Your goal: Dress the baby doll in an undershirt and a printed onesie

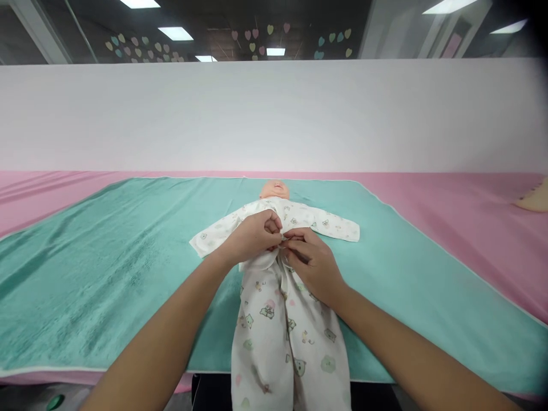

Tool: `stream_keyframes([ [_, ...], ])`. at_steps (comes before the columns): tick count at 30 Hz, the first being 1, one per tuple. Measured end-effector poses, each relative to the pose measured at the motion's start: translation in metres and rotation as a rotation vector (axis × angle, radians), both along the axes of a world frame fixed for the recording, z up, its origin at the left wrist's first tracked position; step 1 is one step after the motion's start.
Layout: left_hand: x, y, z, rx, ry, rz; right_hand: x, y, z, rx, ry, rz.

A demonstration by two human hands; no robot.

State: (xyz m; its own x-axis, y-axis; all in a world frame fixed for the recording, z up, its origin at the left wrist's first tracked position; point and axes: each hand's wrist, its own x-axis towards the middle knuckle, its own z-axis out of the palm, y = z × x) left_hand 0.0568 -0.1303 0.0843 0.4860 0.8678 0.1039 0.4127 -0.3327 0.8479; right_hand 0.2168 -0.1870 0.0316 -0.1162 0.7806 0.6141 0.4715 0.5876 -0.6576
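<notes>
— Romper [278, 331] legs sit nearest the lens: white cloth with a small animal print, draped over the near edge of the towel [107, 268] and hanging past it. Both forearms come in low, one from each side.

— Where does the garment lie overall?

— Middle of the teal towel, lengthwise, collar toward the far edge. It is on a doll [274, 189]. Only the head shows, face up, close to the towel's far edge. Sleeves spread flat to left and right.

— Left hand?

— Left hand [252, 237] is on the chest of the romper, curled into a loose fist. Thumb and fingertips nip the cloth at the front opening.

— Right?

— Right hand [312, 265] is just beside it, the two meeting at the fingertips. Fingers bent, thumb and forefinger pinching the opposite edge of the same opening. Any fastener between them is too small to make out.

— Below the hands?

— Front edges run down the middle toward the legs, loosely overlapped. Cannot tell whether they are fastened there.

— Under the towel?

— Pink cover [449, 211], showing beyond the far edge and at both sides. White partition [274, 114] stands along its far edge.

— Anything else?

— Tan object [535, 200] at the far right of the pink cover, cut off by the frame, well apart from the hands. Green object [55, 402] below the near left corner, mostly out of view.
</notes>
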Motion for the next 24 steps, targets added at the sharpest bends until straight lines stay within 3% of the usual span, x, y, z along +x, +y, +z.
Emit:
stream_keyframes([
  [7, -0.0035, 0.0007, 0.003, -0.131, -0.105, -0.051, 0.0005, 0.0017, -0.0005, -0.004, 0.057, -0.012],
  [18, -0.0015, -0.0004, 0.0028, -0.197, -0.22, -0.091, 0.0017, 0.0011, 0.0029, -0.014, 0.107, 0.031],
  [21, -0.0029, -0.0013, 0.0059, -0.131, -0.088, -0.058, 0.0017, 0.0, 0.0011, -0.005, 0.08, 0.026],
  [24, -0.0024, -0.0017, 0.0066, 0.054, 0.08, 0.028, 0.0023, 0.0009, -0.0016, 0.004, 0.039, 0.002],
])
